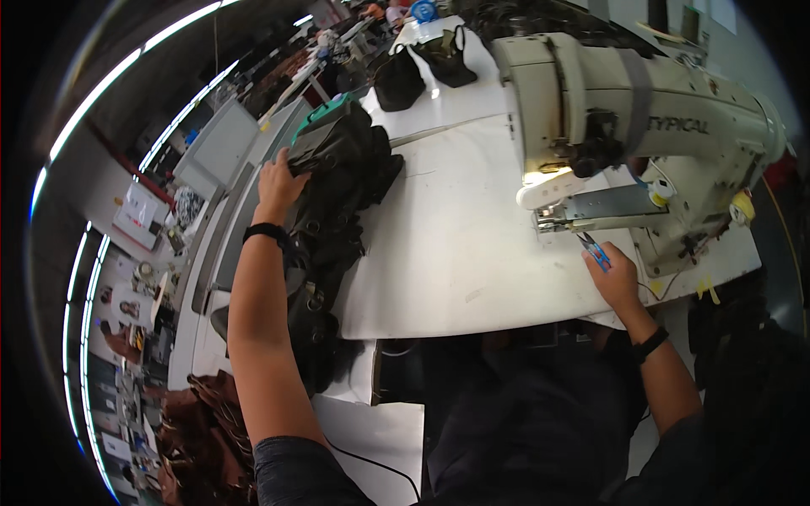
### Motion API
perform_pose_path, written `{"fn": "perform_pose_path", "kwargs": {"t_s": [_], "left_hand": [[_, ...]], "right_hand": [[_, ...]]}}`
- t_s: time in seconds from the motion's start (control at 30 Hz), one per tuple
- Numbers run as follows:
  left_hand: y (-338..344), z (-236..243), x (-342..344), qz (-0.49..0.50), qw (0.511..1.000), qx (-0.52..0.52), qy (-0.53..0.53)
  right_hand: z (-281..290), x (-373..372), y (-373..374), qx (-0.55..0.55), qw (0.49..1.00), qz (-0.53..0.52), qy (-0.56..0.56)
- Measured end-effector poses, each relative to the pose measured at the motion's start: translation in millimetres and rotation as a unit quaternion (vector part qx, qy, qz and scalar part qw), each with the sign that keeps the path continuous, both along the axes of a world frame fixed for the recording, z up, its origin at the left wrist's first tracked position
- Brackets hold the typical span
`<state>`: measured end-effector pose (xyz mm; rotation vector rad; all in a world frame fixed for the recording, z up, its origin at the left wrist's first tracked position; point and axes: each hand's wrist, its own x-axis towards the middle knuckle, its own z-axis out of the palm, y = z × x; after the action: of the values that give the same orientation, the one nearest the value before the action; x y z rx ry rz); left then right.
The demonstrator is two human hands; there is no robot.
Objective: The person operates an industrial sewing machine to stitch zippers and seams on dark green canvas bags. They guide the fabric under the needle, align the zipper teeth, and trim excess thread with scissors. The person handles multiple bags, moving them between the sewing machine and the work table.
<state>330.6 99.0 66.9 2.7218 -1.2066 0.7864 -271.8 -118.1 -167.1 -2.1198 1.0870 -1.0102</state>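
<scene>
My left hand (281, 187) is at the far end of a long pile of dark bags (337, 185) on the left side of the table. Its fingers and thumb close on the edge of one dark bag (325, 145); the fingertips are partly hidden. In my right hand (618, 274) is a pair of thread snips (596, 251) with blue handles, the blades pointing up and left. The snips are just below the narrow arm of a cream sewing machine (620, 110), whose lamp is lit.
Two dark bags (422, 72) stand on the white table (447, 253) at the back. Brown leather-like pieces (207, 430) are heaped at lower left. A yellow-and-white thread spool (661, 192) sits by the machine arm. Farther off are other workstations and people.
</scene>
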Motion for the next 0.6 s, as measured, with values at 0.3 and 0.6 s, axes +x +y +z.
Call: {"fn": "perform_pose_path", "kwargs": {"t_s": [0.3, 0.6], "left_hand": [[-83, 73, -158, -0.167, 0.909, -0.043, -0.38], [-23, -150, -359, -0.277, 0.947, 0.157, 0.026]], "right_hand": [[-4, -15, -11, -0.069, 0.997, -0.023, 0.026], [-13, 0, -25, -0.187, 0.979, -0.067, 0.035]]}}
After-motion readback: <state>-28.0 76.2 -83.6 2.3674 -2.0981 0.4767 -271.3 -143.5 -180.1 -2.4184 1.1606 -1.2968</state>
